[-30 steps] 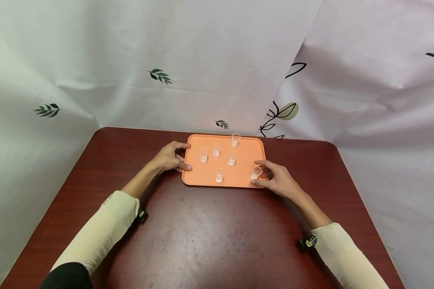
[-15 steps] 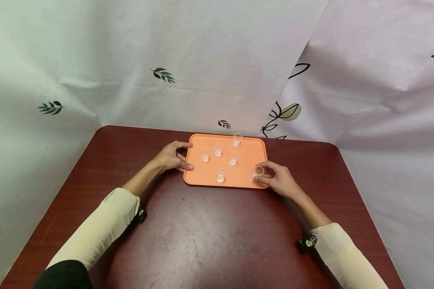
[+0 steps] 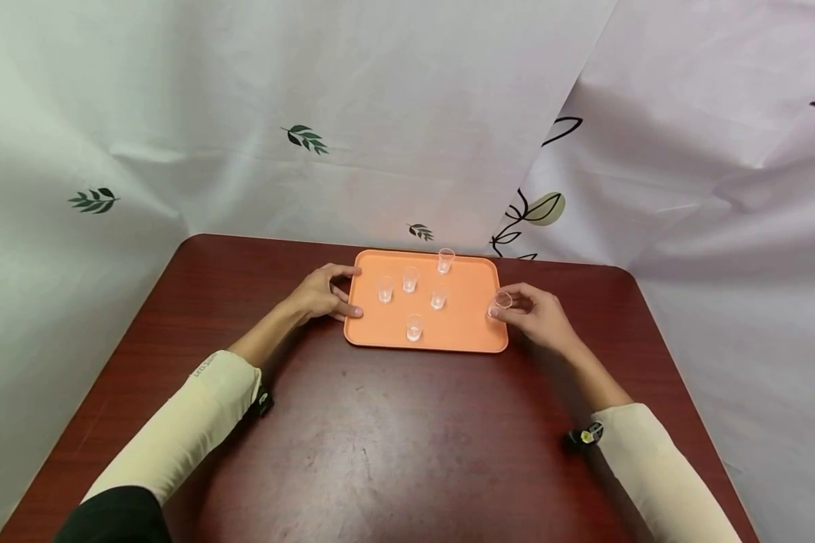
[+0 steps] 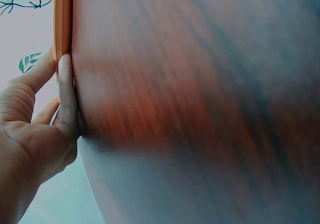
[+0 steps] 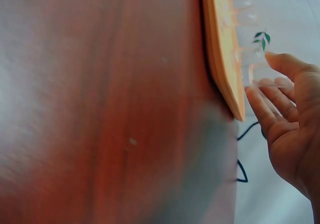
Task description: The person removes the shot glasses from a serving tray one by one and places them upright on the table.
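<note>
An orange tray [image 3: 462, 332] lies on the dark red table [image 3: 394, 437] and carries several small clear cups [image 3: 414, 326]. My right hand [image 3: 526, 309] pinches one clear cup [image 3: 500, 304] lifted over the tray's right edge; the right wrist view shows that cup [image 5: 260, 74] between the fingertips [image 5: 280, 64] beside the tray [image 5: 225, 69]. My left hand [image 3: 326, 294] holds the tray's left edge, thumb at the near corner; in the left wrist view the fingers [image 4: 65, 84] press against the tray's rim [image 4: 61, 19].
White sheets printed with leaves [image 3: 306, 139] hang behind and on both sides of the table. The table's near half [image 3: 394, 467] is bare wood between my two cream sleeves [image 3: 183, 430].
My right hand has lifted the clear cup from the tray's near right corner and carried it up and to the right edge. The left hand stays on the tray.
</note>
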Demonstrator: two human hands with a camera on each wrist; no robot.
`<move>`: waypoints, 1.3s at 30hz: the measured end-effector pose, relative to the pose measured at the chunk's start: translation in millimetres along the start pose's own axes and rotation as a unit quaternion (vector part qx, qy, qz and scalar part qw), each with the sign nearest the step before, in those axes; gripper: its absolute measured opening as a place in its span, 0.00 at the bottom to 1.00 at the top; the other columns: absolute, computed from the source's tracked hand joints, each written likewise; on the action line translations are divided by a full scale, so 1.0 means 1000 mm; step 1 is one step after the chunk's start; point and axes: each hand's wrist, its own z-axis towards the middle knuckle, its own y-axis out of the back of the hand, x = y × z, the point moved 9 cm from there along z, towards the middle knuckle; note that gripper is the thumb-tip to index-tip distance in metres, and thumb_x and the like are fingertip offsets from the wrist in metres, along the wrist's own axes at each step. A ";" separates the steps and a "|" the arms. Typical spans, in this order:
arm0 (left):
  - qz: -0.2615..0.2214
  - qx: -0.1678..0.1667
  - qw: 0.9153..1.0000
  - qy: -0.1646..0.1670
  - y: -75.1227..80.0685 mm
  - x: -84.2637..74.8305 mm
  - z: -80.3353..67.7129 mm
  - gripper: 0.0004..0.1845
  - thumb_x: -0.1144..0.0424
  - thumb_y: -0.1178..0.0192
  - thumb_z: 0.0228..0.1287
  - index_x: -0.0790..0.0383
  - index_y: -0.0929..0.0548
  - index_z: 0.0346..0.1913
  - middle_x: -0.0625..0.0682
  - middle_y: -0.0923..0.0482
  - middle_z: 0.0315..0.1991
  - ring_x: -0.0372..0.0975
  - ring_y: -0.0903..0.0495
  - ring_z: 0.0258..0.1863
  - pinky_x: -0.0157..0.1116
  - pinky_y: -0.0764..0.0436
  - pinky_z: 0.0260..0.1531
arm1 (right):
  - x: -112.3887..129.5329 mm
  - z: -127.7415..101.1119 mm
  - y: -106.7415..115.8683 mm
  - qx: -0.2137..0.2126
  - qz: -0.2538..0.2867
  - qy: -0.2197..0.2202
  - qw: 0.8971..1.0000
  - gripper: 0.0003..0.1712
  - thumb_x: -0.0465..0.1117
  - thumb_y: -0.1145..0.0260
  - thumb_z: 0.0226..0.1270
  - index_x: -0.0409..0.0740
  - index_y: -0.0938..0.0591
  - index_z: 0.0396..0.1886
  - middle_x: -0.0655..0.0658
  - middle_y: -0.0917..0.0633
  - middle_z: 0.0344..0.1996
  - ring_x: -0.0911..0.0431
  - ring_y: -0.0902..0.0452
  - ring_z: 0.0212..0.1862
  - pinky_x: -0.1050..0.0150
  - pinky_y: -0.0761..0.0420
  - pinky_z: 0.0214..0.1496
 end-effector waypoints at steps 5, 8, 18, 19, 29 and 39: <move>0.000 0.001 1.000 -0.001 0.000 -0.001 0.000 0.52 0.80 0.16 0.57 0.59 0.26 0.85 0.67 0.37 0.79 0.40 0.10 0.39 0.42 0.02 0.39 | -0.001 0.008 0.016 -0.024 0.013 -0.001 1.000 0.25 0.43 0.15 0.71 0.38 0.10 0.63 0.33 0.08 0.54 0.70 0.11 0.45 0.80 0.12 0.51; -0.004 0.003 1.000 0.000 0.000 -0.001 0.001 0.52 0.80 0.17 0.57 0.60 0.27 0.85 0.65 0.40 0.83 0.39 0.10 0.39 0.42 0.02 0.39 | -0.004 0.014 0.024 -0.036 0.025 -0.003 0.999 0.26 0.41 0.15 0.70 0.36 0.10 0.63 0.32 0.08 0.55 0.71 0.12 0.44 0.81 0.13 0.50; -0.001 0.000 1.000 0.000 0.000 -0.001 0.001 0.51 0.80 0.17 0.58 0.59 0.26 0.84 0.63 0.41 0.85 0.38 0.10 0.39 0.41 0.02 0.38 | -0.016 0.034 0.044 -0.067 0.002 -0.001 0.998 0.24 0.41 0.16 0.71 0.36 0.10 0.61 0.32 0.07 0.52 0.76 0.13 0.42 0.83 0.14 0.48; -0.001 0.000 1.000 0.001 0.000 -0.001 0.000 0.51 0.80 0.17 0.58 0.59 0.26 0.84 0.63 0.41 0.85 0.38 0.10 0.39 0.41 0.02 0.38 | -0.017 0.036 0.046 -0.070 -0.004 -0.002 0.998 0.23 0.41 0.16 0.72 0.36 0.10 0.61 0.32 0.07 0.52 0.76 0.14 0.42 0.84 0.14 0.48; -0.001 0.001 1.000 0.001 -0.001 -0.002 0.000 0.51 0.79 0.17 0.58 0.60 0.27 0.85 0.64 0.43 0.86 0.38 0.11 0.39 0.40 0.02 0.37 | -0.034 0.051 0.055 -0.087 -0.001 -0.022 0.996 0.24 0.40 0.17 0.73 0.33 0.10 0.62 0.31 0.07 0.53 0.79 0.15 0.40 0.85 0.16 0.47; 0.000 0.000 1.000 0.001 -0.001 -0.004 -0.001 0.51 0.79 0.17 0.59 0.60 0.27 0.85 0.64 0.43 0.86 0.39 0.12 0.40 0.40 0.02 0.38 | -0.049 0.064 0.057 -0.101 -0.002 -0.047 0.994 0.26 0.41 0.18 0.74 0.32 0.11 0.65 0.32 0.08 0.57 0.79 0.17 0.40 0.85 0.17 0.45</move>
